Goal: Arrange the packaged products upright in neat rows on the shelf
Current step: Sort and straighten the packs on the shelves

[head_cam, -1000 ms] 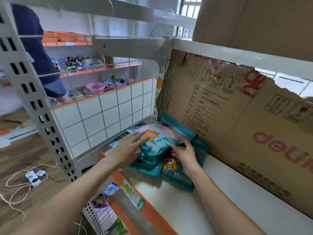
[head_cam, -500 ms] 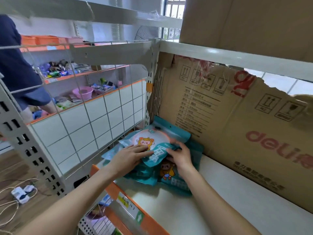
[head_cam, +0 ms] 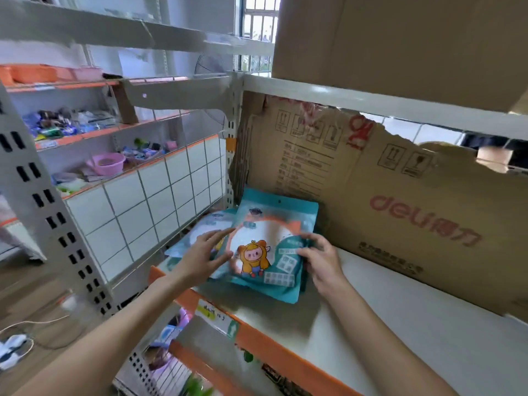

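On shelf (head_cam: 371, 324) — both hands on packet (head_cam: 274, 247)

Two hands (head_cam: 205, 254), at least two teal packets (head_cam: 274, 224), one shelf (head_cam: 371, 324).

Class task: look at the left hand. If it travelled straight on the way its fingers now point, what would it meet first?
Probably the teal front package that the right hand holds; the left hand points up-right at it.

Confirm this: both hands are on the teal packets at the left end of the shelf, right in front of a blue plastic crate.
Not quite. The head view shows the left hand and right hand on the teal packets at the shelf's left end, but behind them is a brown cardboard box, not a blue plastic crate.
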`<state>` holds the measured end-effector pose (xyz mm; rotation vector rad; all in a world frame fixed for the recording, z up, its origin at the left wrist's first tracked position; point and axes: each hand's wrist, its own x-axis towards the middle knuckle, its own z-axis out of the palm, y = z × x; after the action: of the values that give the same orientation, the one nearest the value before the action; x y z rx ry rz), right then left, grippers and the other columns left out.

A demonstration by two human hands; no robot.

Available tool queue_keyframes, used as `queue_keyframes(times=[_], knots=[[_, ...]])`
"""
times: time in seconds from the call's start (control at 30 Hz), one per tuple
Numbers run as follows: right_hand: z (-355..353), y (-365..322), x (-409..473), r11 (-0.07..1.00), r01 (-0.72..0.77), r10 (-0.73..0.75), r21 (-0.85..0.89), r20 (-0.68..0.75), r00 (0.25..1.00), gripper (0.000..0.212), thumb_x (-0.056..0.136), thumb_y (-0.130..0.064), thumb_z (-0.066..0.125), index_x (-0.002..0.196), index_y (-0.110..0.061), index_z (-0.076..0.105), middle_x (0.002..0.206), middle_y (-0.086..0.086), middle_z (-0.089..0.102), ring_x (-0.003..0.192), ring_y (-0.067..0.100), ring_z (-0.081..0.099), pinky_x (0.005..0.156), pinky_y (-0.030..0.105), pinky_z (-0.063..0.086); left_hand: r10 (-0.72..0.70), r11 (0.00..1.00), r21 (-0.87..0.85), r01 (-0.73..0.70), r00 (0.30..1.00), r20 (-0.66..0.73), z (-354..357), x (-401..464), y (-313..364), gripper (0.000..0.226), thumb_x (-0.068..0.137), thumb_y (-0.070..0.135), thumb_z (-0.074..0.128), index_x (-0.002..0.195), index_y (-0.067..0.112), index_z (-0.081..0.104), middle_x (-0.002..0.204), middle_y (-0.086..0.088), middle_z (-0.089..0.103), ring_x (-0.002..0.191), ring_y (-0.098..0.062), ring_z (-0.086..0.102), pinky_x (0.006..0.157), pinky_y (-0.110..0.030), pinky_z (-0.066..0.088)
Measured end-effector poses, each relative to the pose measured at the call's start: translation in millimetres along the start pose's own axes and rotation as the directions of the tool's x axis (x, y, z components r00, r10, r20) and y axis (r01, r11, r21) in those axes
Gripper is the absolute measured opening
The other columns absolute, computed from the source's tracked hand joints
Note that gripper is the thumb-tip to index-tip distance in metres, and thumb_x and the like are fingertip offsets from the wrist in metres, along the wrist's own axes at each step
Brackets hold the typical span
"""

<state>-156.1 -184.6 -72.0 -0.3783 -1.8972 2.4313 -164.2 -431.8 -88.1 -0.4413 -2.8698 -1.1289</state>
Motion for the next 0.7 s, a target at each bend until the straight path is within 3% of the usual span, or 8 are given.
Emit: queue_keyframes(times=[0.1, 0.2, 0.3, 0.4, 0.53, 0.7], knots=[[-13.9, -2.4, -24.6, 0.999, 0.045, -0.046, 0.024, 0.022, 0.999, 0.031, 0.083, 0.018, 0.049, 0.091, -0.011, 0.057, 0.094, 0.006, 0.063, 0.085, 0.017, 0.062, 0.071, 0.027, 0.055, -0.038, 0.954, -0.297, 0.037, 0.999, 0.000, 3.7, -11.4, 17.6, 0.051, 0.089, 0.031, 0.053, 0.138, 0.030, 0.036, 0.130, -0.002, 0.045, 0.111, -0.014, 0.051, 0.088, -0.026, 0.049], [-27.9, -2.5, -47.4, 0.998, 0.043, -0.044, 0.040, 0.038, 0.998, 0.031, 0.083, 0.017, 0.051, 0.092, -0.011, 0.059, 0.095, 0.009, 0.065, 0.085, 0.020, 0.063, 0.069, 0.027, 0.056, -0.054, 0.886, -0.460, 0.054, 0.998, 0.013, 7.4, -26.4, 32.8, 0.034, 0.091, 0.017, 0.052, 0.124, 0.026, 0.051, 0.115, 0.005, 0.051, 0.101, -0.008, 0.053, 0.066, -0.014, 0.050], [-42.1, -3.7, -71.9, 0.997, 0.044, -0.047, 0.071, 0.030, 0.998, 0.030, 0.084, 0.015, 0.053, 0.097, -0.011, 0.061, 0.094, 0.013, 0.067, 0.082, 0.021, 0.065, 0.070, 0.028, 0.057, -0.055, 0.811, -0.582, 0.068, 0.998, 0.041, 11.9, -44.9, 38.0, 0.029, 0.087, 0.010, 0.058, 0.107, 0.031, 0.059, 0.108, 0.000, 0.063, 0.092, -0.013, 0.063, 0.068, -0.019, 0.054], [-54.8, -4.0, -94.7, 0.995, 0.070, -0.072, 0.077, 0.023, 0.997, 0.029, 0.085, 0.013, 0.054, 0.100, -0.010, 0.062, 0.091, 0.011, 0.068, 0.079, 0.017, 0.067, 0.067, 0.024, 0.058, -0.051, 0.775, -0.629, 0.060, 0.998, 0.033, 18.2, -57.3, 43.9, 0.033, 0.085, 0.003, 0.061, 0.106, 0.029, 0.061, 0.106, -0.006, 0.065, 0.089, -0.014, 0.065, 0.070, -0.020, 0.055], [-76.0, 3.6, -123.4, 0.995, 0.088, -0.087, 0.041, -0.034, 0.996, 0.029, 0.086, 0.011, 0.053, 0.099, -0.013, 0.063, 0.096, 0.012, 0.066, 0.087, 0.020, 0.065, 0.069, 0.026, 0.058, -0.027, 0.785, -0.619, -0.002, 0.999, -0.038, 32.4, -73.9, 61.5, 0.036, 0.084, 0.007, 0.064, 0.113, 0.028, 0.058, 0.100, 0.000, 0.063, 0.091, -0.012, 0.061, 0.065, -0.013, 0.053], [-98.6, 6.2, -148.7, 0.993, 0.116, -0.116, -0.004, -0.090, 0.989, 0.030, 0.085, 0.010, 0.054, 0.101, -0.013, 0.063, 0.101, 0.015, 0.066, 0.090, 0.022, 0.065, 0.073, 0.029, 0.058, 0.091, 0.807, -0.583, -0.095, 0.995, -0.037, 41.3, -91.3, 82.9, 0.037, 0.083, 0.014, 0.064, 0.107, 0.041, 0.056, 0.101, 0.007, 0.062, 0.088, -0.005, 0.063, 0.070, -0.014, 0.053]])
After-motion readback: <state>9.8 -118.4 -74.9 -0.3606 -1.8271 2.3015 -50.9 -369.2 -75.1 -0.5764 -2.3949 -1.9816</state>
